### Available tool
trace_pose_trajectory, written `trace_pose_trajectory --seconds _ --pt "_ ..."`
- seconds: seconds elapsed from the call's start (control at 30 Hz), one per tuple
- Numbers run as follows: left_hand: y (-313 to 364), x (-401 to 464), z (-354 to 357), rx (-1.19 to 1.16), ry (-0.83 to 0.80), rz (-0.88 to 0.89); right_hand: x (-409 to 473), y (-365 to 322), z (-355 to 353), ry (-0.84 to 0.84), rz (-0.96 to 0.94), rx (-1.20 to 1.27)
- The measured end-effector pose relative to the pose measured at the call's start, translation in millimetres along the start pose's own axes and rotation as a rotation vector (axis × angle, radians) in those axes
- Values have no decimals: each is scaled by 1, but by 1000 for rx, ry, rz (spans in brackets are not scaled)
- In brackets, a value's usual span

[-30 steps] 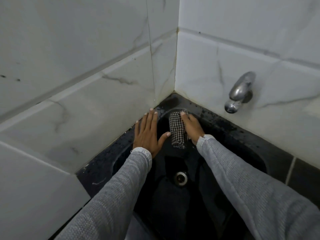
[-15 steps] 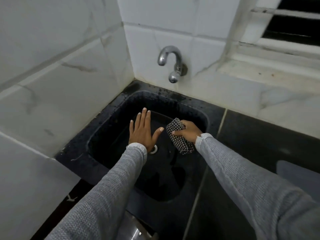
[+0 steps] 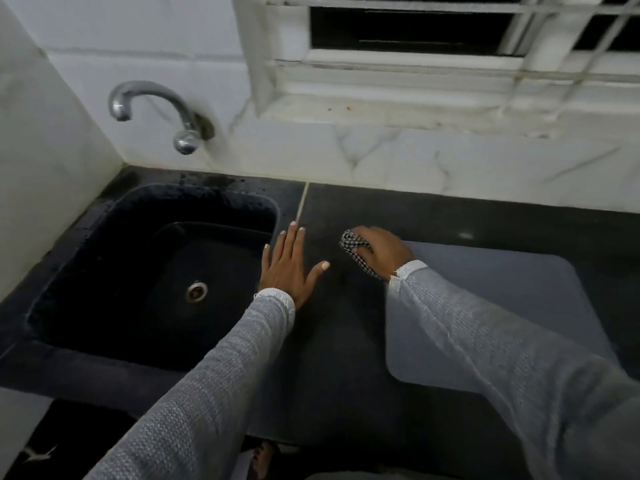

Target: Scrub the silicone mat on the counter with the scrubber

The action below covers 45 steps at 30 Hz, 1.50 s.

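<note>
Now right hand [image 3: 381, 251] grips scrubber [image 3: 353, 247] beside mat [image 3: 502, 306]; left hand [image 3: 291, 268] flat (sink [image 3: 104, 216] holds nothing visible).

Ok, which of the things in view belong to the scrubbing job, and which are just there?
Belongs to the job:
silicone mat
checked scrubber
right hand, holding the scrubber
counter

Just there:
sink
tap
window
left hand, flat on the counter
</note>
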State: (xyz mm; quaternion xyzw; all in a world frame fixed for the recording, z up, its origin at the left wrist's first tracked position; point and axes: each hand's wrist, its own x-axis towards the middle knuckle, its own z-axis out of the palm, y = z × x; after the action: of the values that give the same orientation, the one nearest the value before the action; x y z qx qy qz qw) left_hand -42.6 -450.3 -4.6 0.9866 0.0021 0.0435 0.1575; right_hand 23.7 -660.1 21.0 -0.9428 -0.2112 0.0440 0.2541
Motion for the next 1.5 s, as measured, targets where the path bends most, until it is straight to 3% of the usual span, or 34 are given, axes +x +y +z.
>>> trace_pose_trajectory --seconds 0.27,0.43,0.73,0.93,1.17,1.37,1.5 --pt "127 5 53 18 -152 205 -88 120 -75 -23 122 -212" --pt "195 -14 94 25 -400 302 -134 180 -103 -2 313 -222" --pt "243 -19 126 218 -725 391 -180 240 -133 157 502 -258" --pt "236 -15 128 241 -751 429 -193 254 -120 3 519 -352" --pt "229 -11 127 249 -759 485 -206 245 -86 -54 350 -472" --pt "230 -10 123 261 -781 492 -215 246 -89 -128 344 -390" --pt "238 -9 122 295 -734 499 -209 250 -99 -81 393 -349"
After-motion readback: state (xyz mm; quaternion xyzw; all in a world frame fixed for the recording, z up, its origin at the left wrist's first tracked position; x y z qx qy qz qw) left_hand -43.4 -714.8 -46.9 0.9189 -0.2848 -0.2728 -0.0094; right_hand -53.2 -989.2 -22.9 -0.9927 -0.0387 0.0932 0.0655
